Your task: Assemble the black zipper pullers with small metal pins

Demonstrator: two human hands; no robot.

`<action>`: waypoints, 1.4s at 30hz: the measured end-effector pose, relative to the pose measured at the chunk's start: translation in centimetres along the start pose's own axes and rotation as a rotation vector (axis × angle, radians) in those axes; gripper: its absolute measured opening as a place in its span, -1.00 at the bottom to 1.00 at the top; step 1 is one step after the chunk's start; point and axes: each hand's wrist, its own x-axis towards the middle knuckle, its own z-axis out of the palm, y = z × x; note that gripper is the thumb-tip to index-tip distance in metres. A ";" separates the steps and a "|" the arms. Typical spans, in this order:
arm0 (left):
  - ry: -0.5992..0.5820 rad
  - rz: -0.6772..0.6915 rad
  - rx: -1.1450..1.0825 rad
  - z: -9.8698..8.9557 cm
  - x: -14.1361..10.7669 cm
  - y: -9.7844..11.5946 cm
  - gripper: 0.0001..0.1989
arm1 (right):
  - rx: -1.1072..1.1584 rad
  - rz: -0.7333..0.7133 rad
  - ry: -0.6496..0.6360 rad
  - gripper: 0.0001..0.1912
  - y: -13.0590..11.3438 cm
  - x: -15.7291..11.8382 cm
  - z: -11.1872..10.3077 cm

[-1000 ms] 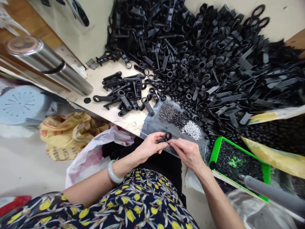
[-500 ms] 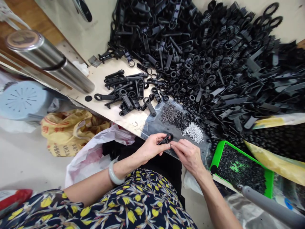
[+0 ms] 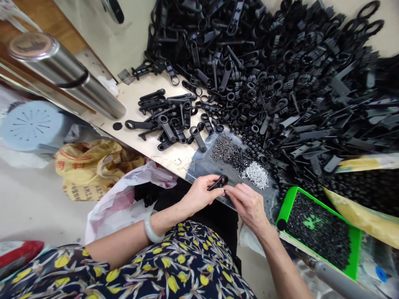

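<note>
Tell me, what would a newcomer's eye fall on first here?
Probably the huge black heap spread over the back and right of the table. Next, the bright green tray at the right and the tall steel flask at the left. In the middle, the left hand holds a black part, the right hand close by.

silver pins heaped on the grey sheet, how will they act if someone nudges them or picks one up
The silver pins look slim and rod-like, so they would probably roll or scatter when nudged. Their bright shine suggests smooth metal, likely stiff and a little slippery. Because they lie loosely heaped, picking one out may shift its neighbours.
</note>
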 end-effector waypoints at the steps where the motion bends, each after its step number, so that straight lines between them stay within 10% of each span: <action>1: -0.001 0.003 0.006 0.0 0.0 0.0 -0.58 | -0.006 -0.001 0.000 -0.75 0.0 0.0 0.0; 42: -0.005 0.098 0.024 0.0 0.6 -1.0 -0.75 | -0.073 0.013 -0.016 -0.68 -0.5 -0.7 0.1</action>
